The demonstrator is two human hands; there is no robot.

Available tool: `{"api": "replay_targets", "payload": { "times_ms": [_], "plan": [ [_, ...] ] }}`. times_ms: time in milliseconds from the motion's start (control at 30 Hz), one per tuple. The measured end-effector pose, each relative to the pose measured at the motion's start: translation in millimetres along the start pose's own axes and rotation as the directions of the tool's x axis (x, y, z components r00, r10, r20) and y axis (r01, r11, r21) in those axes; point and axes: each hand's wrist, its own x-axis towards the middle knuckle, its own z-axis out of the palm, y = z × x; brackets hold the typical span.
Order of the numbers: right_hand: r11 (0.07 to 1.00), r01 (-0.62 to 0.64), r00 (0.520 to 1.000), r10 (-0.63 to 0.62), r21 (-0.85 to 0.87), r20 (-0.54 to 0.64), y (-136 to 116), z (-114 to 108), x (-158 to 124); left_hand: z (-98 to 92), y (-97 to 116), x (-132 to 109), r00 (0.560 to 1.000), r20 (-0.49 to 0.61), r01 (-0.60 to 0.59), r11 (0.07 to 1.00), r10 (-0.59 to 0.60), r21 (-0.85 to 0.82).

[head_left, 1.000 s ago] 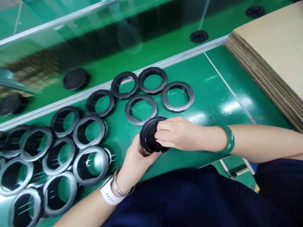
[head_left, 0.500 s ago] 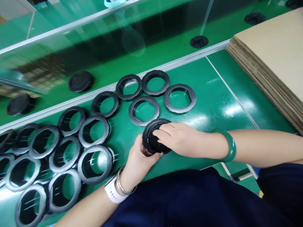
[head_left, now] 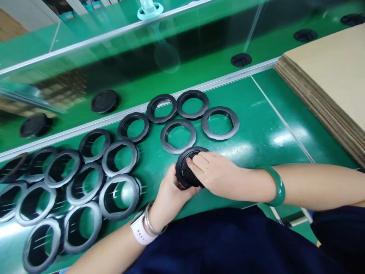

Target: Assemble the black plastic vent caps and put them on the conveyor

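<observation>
My left hand (head_left: 173, 192) is wrapped around the near left side of a black round ring-shaped part (head_left: 180, 167), with its thumb along the near edge. The part is tilted just above the green table. My right hand (head_left: 215, 173) reaches over from the right, its fingers curled into the part's opening against a dark inner disc. The fingers cover much of that disc, so how it sits in the ring cannot be made out. Just beyond my hands lies a loose black ring (head_left: 178, 148), with another ring (head_left: 220, 134) to its right.
Several black rings (head_left: 119, 217) cover the left of the green table (head_left: 251, 114). Behind a metal rail (head_left: 225, 79) runs a green strip carrying black round parts (head_left: 105, 101). A stack of flat brown boards (head_left: 333, 57) stands at right. A light-blue object (head_left: 150, 11) is at the back.
The camera view has shifted slightly, moving the scene right and down. My right fingers are bent more deeply into the part's opening, while my left hand keeps its hold.
</observation>
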Motion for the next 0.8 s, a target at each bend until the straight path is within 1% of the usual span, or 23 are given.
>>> {"api": "replay_targets", "payload": {
  "times_ms": [67, 100, 133, 200, 233, 267, 333, 400, 433, 467, 533, 600, 800],
  "plan": [
    [0.998, 0.027, 0.999, -0.025, 0.049, -0.037, 7, -3, 2, 0.7, 0, 0, 1.0, -0.001, -0.013, 0.999, 0.013, -0.032],
    [0.996, 0.023, 0.996, -0.015, 0.086, -0.092, 10, -6, 3, 1.1, 0, 0, 1.0, 0.0, -0.022, 0.998, 0.022, -0.065],
    [0.991, 0.006, 0.985, 0.018, 0.135, -0.171, 13, -8, 3, 1.5, 0, 0, 0.999, -0.001, -0.032, 0.994, 0.032, -0.104],
    [0.961, -0.077, 0.935, 0.162, 0.267, -0.314, 18, -13, 2, 1.8, 0, -1, 0.998, -0.015, -0.055, 0.984, 0.053, -0.172],
    [0.928, -0.136, 0.905, 0.259, 0.347, -0.337, 19, -15, 1, 1.5, 0, -1, 0.998, -0.024, -0.063, 0.979, 0.06, -0.191],
    [0.882, -0.2, 0.885, 0.35, 0.428, -0.308, 20, -15, 0, 0.8, 0, -2, 0.998, -0.028, -0.066, 0.977, 0.062, -0.201],
    [0.756, -0.322, 0.868, 0.476, 0.57, -0.141, 22, -13, 0, -1.2, -1, -2, 0.997, -0.026, -0.071, 0.977, 0.067, -0.201],
    [0.623, -0.41, 0.852, 0.522, 0.666, 0.037, 22, -8, 0, -3.8, -2, -3, 0.996, -0.008, -0.087, 0.981, 0.087, -0.175],
    [0.57, -0.439, 0.841, 0.534, 0.695, 0.094, 22, -4, 1, -5.0, -3, -3, 0.995, 0.01, -0.097, 0.98, 0.1, -0.172],
    [0.531, -0.455, 0.83, 0.544, 0.715, 0.125, 21, -1, 1, -6.2, -3, -3, 0.993, 0.032, -0.106, 0.978, 0.113, -0.181],
    [0.497, -0.456, 0.821, 0.556, 0.738, 0.133, 20, 4, 3, -7.7, -2, -3, 0.989, 0.072, -0.107, 0.971, 0.125, -0.215],
    [0.49, -0.438, 0.822, 0.558, 0.753, 0.115, 20, 7, 4, -8.3, -1, -3, 0.989, 0.079, -0.107, 0.971, 0.126, -0.214],
    [0.451, -0.435, 0.803, 0.587, 0.779, 0.109, 18, 10, 6, -7.1, -2, -2, 0.988, 0.023, -0.155, 0.988, 0.155, 0.003]
  ]
}}
